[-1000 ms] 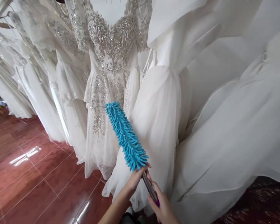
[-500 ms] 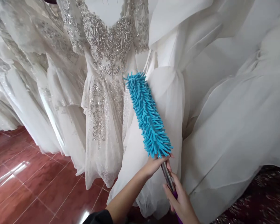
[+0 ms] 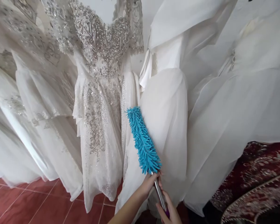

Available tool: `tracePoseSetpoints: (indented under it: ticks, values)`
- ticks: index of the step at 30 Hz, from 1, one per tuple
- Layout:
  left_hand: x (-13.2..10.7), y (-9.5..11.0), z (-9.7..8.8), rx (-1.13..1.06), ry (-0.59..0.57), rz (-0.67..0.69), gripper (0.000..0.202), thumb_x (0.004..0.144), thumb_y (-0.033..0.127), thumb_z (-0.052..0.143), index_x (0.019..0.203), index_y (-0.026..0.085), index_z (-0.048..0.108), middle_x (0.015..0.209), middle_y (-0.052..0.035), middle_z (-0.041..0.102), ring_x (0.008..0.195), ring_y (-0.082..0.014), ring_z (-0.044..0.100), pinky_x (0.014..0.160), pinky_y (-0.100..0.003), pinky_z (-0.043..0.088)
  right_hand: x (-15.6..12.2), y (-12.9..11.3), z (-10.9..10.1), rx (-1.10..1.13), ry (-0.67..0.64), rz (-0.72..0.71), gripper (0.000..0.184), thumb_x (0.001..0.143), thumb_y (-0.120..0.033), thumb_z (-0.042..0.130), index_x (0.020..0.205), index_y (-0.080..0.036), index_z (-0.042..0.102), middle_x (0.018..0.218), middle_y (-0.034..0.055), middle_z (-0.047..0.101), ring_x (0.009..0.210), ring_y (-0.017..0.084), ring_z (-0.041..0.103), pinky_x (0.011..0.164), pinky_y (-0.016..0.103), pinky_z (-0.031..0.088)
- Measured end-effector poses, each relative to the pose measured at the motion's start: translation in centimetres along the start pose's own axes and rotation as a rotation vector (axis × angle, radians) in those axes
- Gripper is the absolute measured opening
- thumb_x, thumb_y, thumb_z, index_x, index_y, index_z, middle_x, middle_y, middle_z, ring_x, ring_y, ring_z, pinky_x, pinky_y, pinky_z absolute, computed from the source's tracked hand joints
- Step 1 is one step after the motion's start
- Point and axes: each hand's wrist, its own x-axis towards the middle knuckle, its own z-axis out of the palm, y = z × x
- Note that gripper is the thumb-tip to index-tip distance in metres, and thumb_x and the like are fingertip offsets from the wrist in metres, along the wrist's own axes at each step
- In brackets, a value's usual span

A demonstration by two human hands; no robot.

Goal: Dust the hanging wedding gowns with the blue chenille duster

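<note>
A duster with a blue chenille head slants up and to the left in front of the gowns. My left hand is closed around its metal shaft just below the fluffy head. Lower on the shaft, near a purple part of the handle, my right hand grips it too. The duster's tip is at the gap between a beaded white dress and a plain white gown; whether it touches the cloth I cannot tell.
More white gowns with silver embroidery hang at the left. To the right spreads another wide white skirt. A dark red embroidered garment lies at the lower right. The floor is red tile.
The duster and both hands have moved down and slightly left in the view. The view has shifted, showing more of the dark red garment. Both hands have kept their grip.
</note>
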Motion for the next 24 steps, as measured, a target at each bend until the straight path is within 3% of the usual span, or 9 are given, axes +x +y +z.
tracePoseSetpoints:
  ticks: [5, 9, 13, 17, 18, 20, 22, 24]
  values:
    - [-2.5, -1.6, -3.4, 0.011, -0.003, -0.090, 0.042, 0.070, 0.053, 0.052, 0.090, 0.016, 0.051, 0.053, 0.0036, 0.051, 0.049, -0.0130, 0.050, 0.055, -0.028, 0.040, -2.0, 0.9, 3.0, 0.010, -0.054, 0.051, 0.062, 0.079, -0.059, 0.049, 0.127, -0.019, 0.050, 0.065, 0.0016, 0.065, 0.036, 0.015, 0.053, 0.036, 0.025, 0.046]
    - [-3.5, -0.6, -4.2, 0.020, -0.045, -0.075, 0.041, 0.070, 0.053, 0.054, 0.089, 0.016, 0.052, 0.055, 0.0026, 0.053, 0.051, -0.0141, 0.052, 0.058, -0.029, 0.041, -2.5, 0.1, 3.6, -0.022, -0.046, 0.010, 0.057, 0.080, -0.056, 0.050, 0.122, -0.018, 0.055, 0.070, 0.0026, 0.067, 0.045, 0.015, 0.059, 0.046, 0.025, 0.050]
    - [-2.9, 2.4, -2.4, 0.045, -0.097, 0.006, 0.040, 0.071, 0.053, 0.055, 0.087, 0.017, 0.053, 0.055, 0.0023, 0.054, 0.054, -0.0162, 0.053, 0.060, -0.032, 0.042, -1.4, -1.5, 2.2, -0.033, 0.047, -0.037, 0.053, 0.079, -0.053, 0.053, 0.122, -0.021, 0.054, 0.090, 0.0072, 0.069, 0.059, 0.019, 0.065, 0.048, 0.024, 0.052]
    - [-1.2, 5.5, 0.8, 0.073, -0.135, 0.112, 0.038, 0.072, 0.051, 0.055, 0.088, 0.017, 0.056, 0.054, 0.0026, 0.052, 0.055, -0.0163, 0.052, 0.061, -0.032, 0.042, 0.1, -3.2, -0.3, 0.048, 0.045, -0.002, 0.056, 0.081, -0.052, 0.051, 0.129, -0.024, 0.042, 0.113, 0.0119, 0.062, 0.034, 0.007, 0.048, 0.027, 0.021, 0.037]
    - [-0.8, 6.1, 1.6, 0.082, -0.146, 0.126, 0.038, 0.072, 0.051, 0.055, 0.089, 0.017, 0.057, 0.054, 0.0023, 0.052, 0.054, -0.0162, 0.051, 0.060, -0.032, 0.041, 0.5, -3.6, -1.0, 0.069, 0.044, 0.007, 0.057, 0.082, -0.053, 0.050, 0.130, -0.024, 0.039, 0.107, 0.0113, 0.063, 0.030, 0.005, 0.042, 0.025, 0.020, 0.034]
    - [0.2, 6.9, 3.1, 0.107, -0.181, 0.137, 0.043, 0.071, 0.054, 0.055, 0.092, 0.017, 0.059, 0.054, 0.0019, 0.052, 0.054, -0.0162, 0.050, 0.060, -0.032, 0.041, 1.0, -4.3, -2.1, 0.097, 0.057, 0.008, 0.059, 0.082, -0.055, 0.050, 0.130, -0.023, 0.036, 0.077, 0.0028, 0.064, 0.026, 0.004, 0.035, 0.023, 0.017, 0.029]
    - [1.1, 7.2, 4.2, 0.125, -0.223, 0.136, 0.048, 0.069, 0.056, 0.055, 0.095, 0.016, 0.060, 0.053, 0.0017, 0.052, 0.053, -0.0162, 0.050, 0.060, -0.032, 0.040, 1.4, -4.6, -3.0, 0.109, 0.081, -0.003, 0.062, 0.082, -0.056, 0.049, 0.131, -0.020, 0.034, 0.053, -0.0075, 0.049, 0.025, 0.005, 0.032, 0.023, 0.016, 0.028]
    - [1.8, 6.9, 4.9, 0.127, -0.250, 0.132, 0.049, 0.069, 0.057, 0.055, 0.096, 0.017, 0.060, 0.053, 0.0019, 0.051, 0.053, -0.0161, 0.049, 0.060, -0.032, 0.040, 1.7, -4.3, -3.9, 0.095, 0.096, -0.025, 0.064, 0.082, -0.056, 0.050, 0.132, -0.020, 0.032, 0.049, -0.0091, 0.046, 0.025, 0.005, 0.032, 0.023, 0.016, 0.028]
